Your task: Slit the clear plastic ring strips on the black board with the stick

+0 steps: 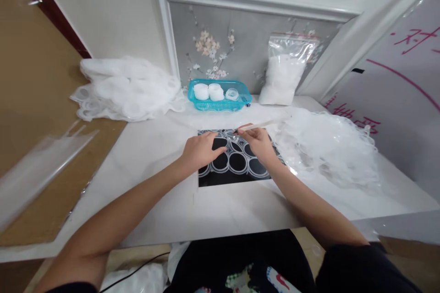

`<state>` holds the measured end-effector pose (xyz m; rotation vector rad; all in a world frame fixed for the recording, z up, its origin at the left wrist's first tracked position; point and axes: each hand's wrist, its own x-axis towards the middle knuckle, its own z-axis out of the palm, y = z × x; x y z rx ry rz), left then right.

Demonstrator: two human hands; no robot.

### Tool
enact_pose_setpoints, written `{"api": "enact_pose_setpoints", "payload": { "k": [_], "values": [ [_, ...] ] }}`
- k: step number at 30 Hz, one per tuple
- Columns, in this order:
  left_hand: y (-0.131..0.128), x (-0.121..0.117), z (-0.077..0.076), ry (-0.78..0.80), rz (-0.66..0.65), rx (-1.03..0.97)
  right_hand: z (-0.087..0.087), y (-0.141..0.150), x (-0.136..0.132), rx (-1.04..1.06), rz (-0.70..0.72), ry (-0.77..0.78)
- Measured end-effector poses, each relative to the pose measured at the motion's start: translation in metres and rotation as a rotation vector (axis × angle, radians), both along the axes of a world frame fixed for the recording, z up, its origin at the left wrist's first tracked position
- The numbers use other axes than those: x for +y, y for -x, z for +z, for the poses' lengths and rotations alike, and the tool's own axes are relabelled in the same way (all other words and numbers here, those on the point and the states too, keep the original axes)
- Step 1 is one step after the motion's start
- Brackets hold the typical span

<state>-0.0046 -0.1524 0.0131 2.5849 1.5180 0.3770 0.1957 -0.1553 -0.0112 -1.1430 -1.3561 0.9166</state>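
Observation:
A sheet of clear plastic rings (pixel 237 161) lies over a black panel (pixel 220 179) set in the white table (pixel 165 210). My left hand (pixel 201 150) rests on the left part of the ring sheet, fingers curled down on it. My right hand (pixel 258 143) is pinched around a thin pale stick-like tool (pixel 264 124), whose tip points at the rings near the top of the sheet.
A blue basket (pixel 220 96) with white rolls stands at the back. A clear bag of white material (pixel 286 73) leans on the wall. Heaps of clear ring sheets lie at back left (pixel 123 87) and at right (pixel 330 146). A clear plastic sleeve (pixel 37 169) lies at left.

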Motion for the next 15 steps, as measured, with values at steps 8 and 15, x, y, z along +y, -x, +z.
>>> {"api": "enact_pose_setpoints", "payload": {
  "k": [8, 15],
  "values": [
    [-0.029, 0.041, -0.020, 0.064, -0.092, -0.193, -0.005, 0.012, -0.011, 0.607, 0.054, 0.237],
    [-0.020, 0.038, -0.027, 0.142, -0.041, -0.340, -0.007, 0.009, -0.012, 0.801, 0.021, 0.414]
  ]
}}
